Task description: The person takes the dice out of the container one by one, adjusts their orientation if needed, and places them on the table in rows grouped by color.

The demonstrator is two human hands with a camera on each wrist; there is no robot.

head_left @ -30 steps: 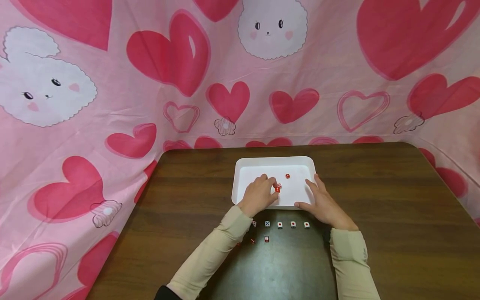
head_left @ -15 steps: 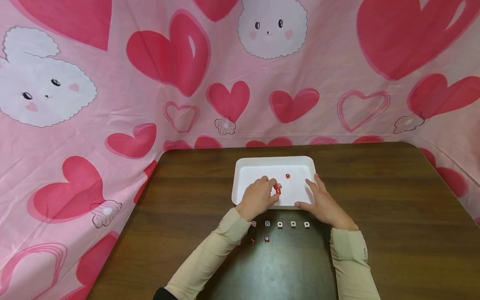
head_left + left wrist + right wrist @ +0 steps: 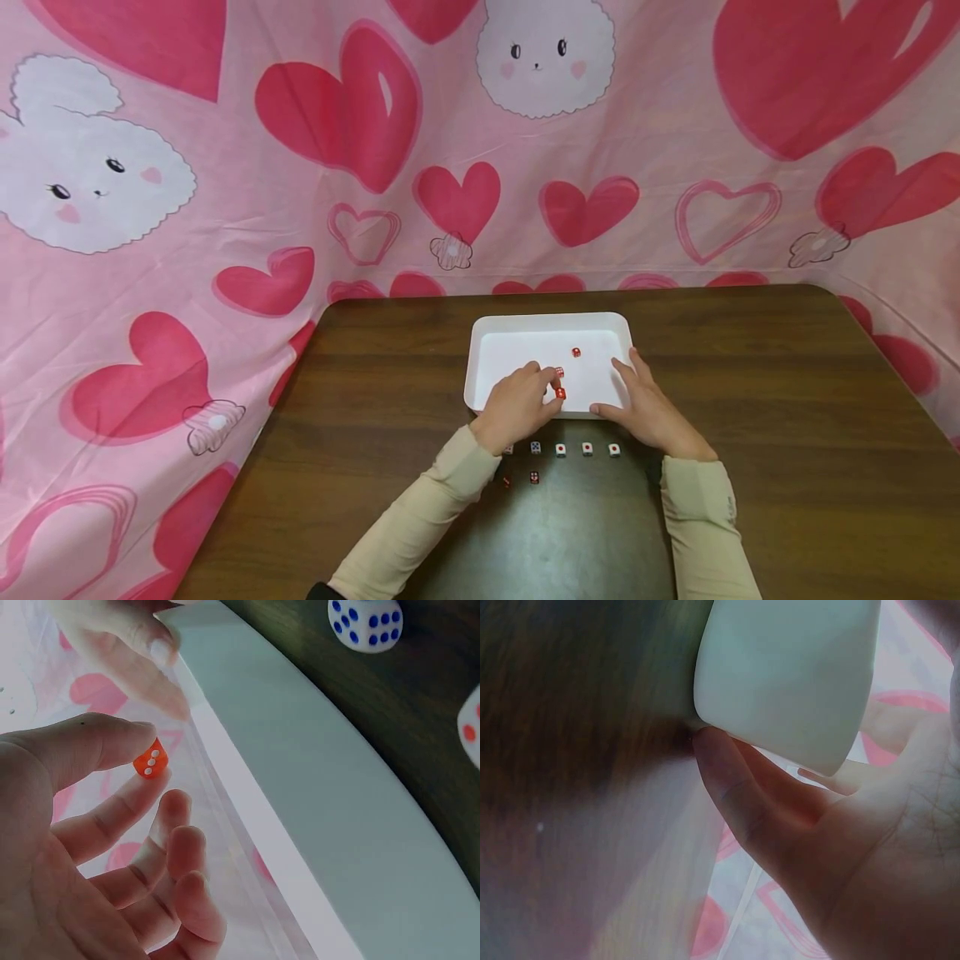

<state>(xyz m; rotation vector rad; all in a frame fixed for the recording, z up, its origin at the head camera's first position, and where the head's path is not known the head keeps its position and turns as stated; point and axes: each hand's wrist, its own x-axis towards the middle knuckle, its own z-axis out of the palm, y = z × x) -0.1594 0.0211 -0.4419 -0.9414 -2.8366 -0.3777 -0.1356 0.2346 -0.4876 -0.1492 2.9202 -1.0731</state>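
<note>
My left hand (image 3: 517,404) pinches a red die (image 3: 151,760) between thumb and forefinger, over the front part of a white tray (image 3: 495,323). White pips show on the die, and the other fingers curl loosely below it. Inside the tray lie two more red dice, one (image 3: 576,352) farther back and one (image 3: 559,372) just beyond my left fingertips. At the front right corner, my right hand (image 3: 652,408) holds the tray, its thumb at the front rim and its fingers at the right side. In the right wrist view a finger (image 3: 731,776) touches the tray's wall (image 3: 787,675).
Several white dice (image 3: 587,449) stand in a row on the brown table (image 3: 787,417), in front of the tray. Nearer me is another row with red dice (image 3: 534,477), partly hidden by my left sleeve (image 3: 427,508). A pink heart-printed cloth (image 3: 660,83) hangs behind the table.
My left hand has brought the pinched red die slightly toward me and to the right, away from the other die beside it. The right hand stays in place on the tray.
</note>
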